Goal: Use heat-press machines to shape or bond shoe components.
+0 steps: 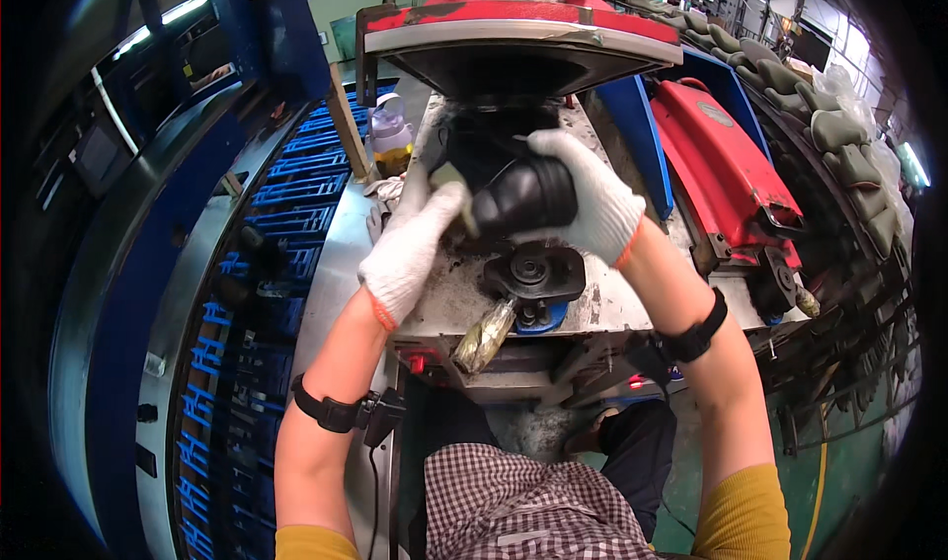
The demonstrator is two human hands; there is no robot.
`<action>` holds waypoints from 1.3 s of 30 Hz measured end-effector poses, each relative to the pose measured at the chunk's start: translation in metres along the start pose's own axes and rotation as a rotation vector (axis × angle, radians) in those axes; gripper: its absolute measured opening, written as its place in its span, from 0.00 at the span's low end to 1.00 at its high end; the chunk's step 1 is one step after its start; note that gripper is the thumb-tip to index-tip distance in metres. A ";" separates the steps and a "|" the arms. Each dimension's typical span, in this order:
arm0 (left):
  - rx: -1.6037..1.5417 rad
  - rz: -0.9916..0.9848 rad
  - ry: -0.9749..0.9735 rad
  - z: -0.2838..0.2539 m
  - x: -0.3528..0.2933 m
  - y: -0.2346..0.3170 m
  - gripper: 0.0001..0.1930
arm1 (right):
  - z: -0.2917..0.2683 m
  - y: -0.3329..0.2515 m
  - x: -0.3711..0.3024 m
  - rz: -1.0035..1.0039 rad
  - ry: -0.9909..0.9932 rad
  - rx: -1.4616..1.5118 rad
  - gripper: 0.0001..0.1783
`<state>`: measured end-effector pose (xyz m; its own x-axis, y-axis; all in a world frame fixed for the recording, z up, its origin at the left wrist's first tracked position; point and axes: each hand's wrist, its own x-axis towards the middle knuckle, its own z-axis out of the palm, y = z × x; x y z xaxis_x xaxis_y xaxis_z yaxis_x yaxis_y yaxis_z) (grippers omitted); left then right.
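Observation:
A glossy black leather shoe or boot [523,197] is between my two gloved hands, above the metal worktable and under the red press. My right hand [591,190], in a white knit glove, is closed around its right side. My left hand [420,234], also gloved in white, is closed at its left side. A small tan pad-like piece [456,197] shows at the left fingers, against the shoe; its exact kind is unclear. Dark material behind the shoe blends into the shadow. Just below my hands sits a black round-topped fixture [533,272] with a tape-wrapped handle [484,337].
The red press head [523,32] overhangs my hands closely. A clear bottle with a yellow lower part [390,137] stands left. A second red machine [726,155] is at the right, before rows of olive-grey padded pieces [844,130]. Blue racks [296,180] line the left.

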<state>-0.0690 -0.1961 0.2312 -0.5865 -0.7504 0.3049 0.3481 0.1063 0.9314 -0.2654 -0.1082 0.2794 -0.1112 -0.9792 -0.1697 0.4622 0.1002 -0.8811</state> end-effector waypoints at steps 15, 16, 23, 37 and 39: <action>1.310 0.977 0.099 0.054 0.117 0.160 0.31 | -0.029 0.015 0.124 -0.133 0.415 -1.627 0.51; 1.318 0.936 0.045 0.059 0.121 0.160 0.32 | -0.032 0.014 0.124 -0.135 0.405 -1.606 0.52; 1.518 0.489 -0.132 0.081 0.160 0.175 0.23 | -0.052 0.026 0.023 -0.823 0.308 -1.338 0.30; 1.019 -0.380 -0.806 0.089 0.114 0.055 0.20 | -0.010 0.212 -0.079 0.062 -0.313 -0.011 0.33; 0.966 -0.417 -0.795 0.082 0.100 0.036 0.20 | 0.004 0.211 -0.075 0.029 -0.422 0.421 0.36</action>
<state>-0.1750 -0.2131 0.3119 -0.9044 -0.2898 -0.3132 -0.4266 0.6307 0.6483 -0.1561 -0.0147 0.1075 0.2257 -0.9713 0.0747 0.7784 0.1337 -0.6134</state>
